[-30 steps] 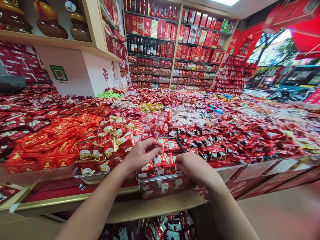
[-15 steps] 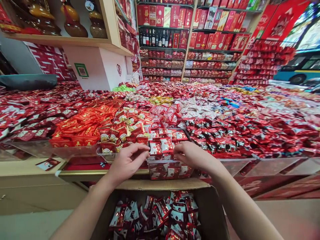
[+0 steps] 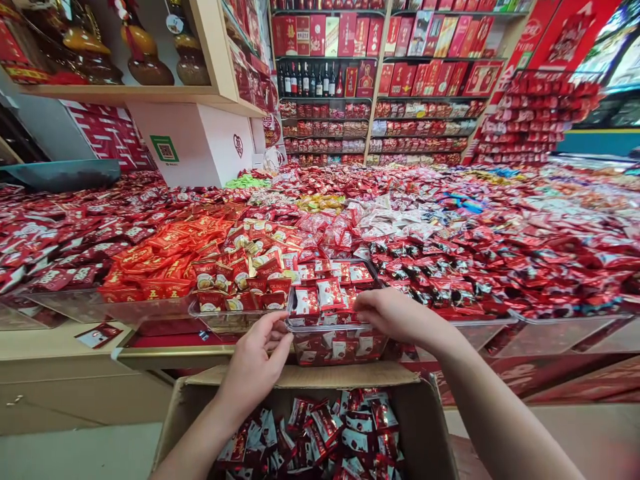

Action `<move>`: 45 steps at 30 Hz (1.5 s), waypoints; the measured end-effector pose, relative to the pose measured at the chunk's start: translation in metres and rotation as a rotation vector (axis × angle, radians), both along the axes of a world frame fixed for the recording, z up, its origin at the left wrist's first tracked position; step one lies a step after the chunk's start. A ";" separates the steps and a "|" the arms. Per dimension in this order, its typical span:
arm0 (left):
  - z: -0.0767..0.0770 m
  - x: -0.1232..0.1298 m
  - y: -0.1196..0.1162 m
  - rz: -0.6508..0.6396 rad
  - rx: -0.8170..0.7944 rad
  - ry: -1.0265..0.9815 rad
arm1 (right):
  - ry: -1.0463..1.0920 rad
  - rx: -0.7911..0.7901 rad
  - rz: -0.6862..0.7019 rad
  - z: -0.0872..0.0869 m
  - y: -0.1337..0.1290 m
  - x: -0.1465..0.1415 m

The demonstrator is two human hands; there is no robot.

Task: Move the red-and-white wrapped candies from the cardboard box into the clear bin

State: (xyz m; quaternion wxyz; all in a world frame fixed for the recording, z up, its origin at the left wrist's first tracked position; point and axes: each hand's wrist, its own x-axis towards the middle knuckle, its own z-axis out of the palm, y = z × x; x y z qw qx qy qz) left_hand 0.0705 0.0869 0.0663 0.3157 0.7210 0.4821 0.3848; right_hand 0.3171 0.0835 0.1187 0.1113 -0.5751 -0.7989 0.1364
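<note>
A clear plastic bin (image 3: 320, 327) holds rows of small red-and-white candy packets (image 3: 330, 293). At its left front corner is my left hand (image 3: 263, 353), fingers loosely curled and thumb apart, with nothing seen between them. My right hand (image 3: 400, 317) reaches over the bin's right side. Its fingers are bent and closed together at the packets there; whatever they may hold is hidden. Below both hands stands an open cardboard box (image 3: 300, 377), with more loose red-and-white packets (image 3: 325, 427) inside.
Bins of red durian packets (image 3: 260, 280) and orange-red packets (image 3: 160, 260) lie to the left. Dark red packets (image 3: 440, 280) fill the bins on the right. A white pillar (image 3: 195, 143) rises at the back left, under a wooden display shelf (image 3: 240, 100).
My left hand has moved down from above the bin's left side to its front corner. My right hand stays over the right side. The view has shifted slightly.
</note>
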 end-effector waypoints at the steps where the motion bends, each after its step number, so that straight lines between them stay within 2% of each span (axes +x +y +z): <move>1: -0.001 0.001 0.001 0.004 0.000 -0.017 | 0.004 -0.002 0.021 0.001 0.003 -0.001; 9: -0.007 -0.001 0.006 -0.021 0.000 -0.111 | -0.101 -0.013 0.108 0.001 0.029 -0.021; 14: 0.003 -0.002 0.006 -0.031 0.230 0.115 | -0.107 -0.014 0.143 -0.002 0.029 -0.016; 20: 0.010 0.000 0.008 -0.179 0.398 0.245 | -0.091 -0.002 0.121 -0.003 0.030 -0.013; 26: 0.020 0.007 0.010 -0.156 0.464 0.324 | -0.060 0.011 0.137 -0.004 0.033 -0.020; 30: 0.021 0.009 0.011 -0.149 0.491 0.314 | -0.057 0.009 0.132 0.002 0.028 -0.015; 37: 0.018 0.005 0.013 -0.128 0.510 0.297 | -0.373 -0.047 -0.025 0.008 0.020 0.003; 45: 0.024 0.013 0.011 -0.183 0.562 0.333 | -0.321 -0.119 0.057 0.004 0.029 -0.003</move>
